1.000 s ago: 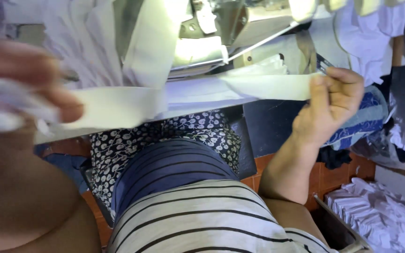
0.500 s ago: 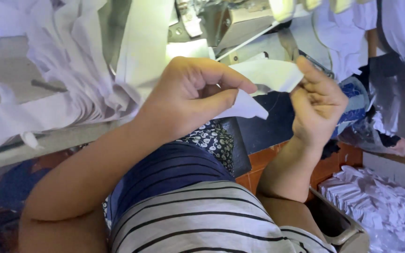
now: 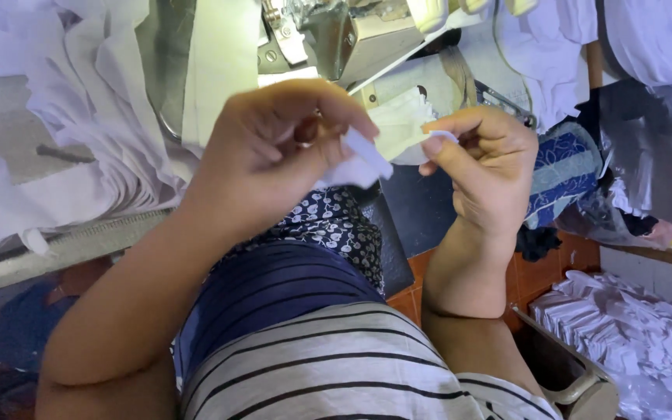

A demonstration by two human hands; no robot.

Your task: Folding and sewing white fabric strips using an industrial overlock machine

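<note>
fingers (image 3: 336,128) of the left hand (image 3: 274,155) curl tight, pinching one end of a small white fabric strip (image 3: 367,152); the right hand (image 3: 484,167) closes thumb and forefinger on the other end (its tip barely shows). both hands hover close together above the lap, just before a sewing machine (image 3: 351,39). white cloth pieces (image 3: 79,117) heap on the table to the left, and more fill a bin (image 3: 631,342) at lower right.
</note>
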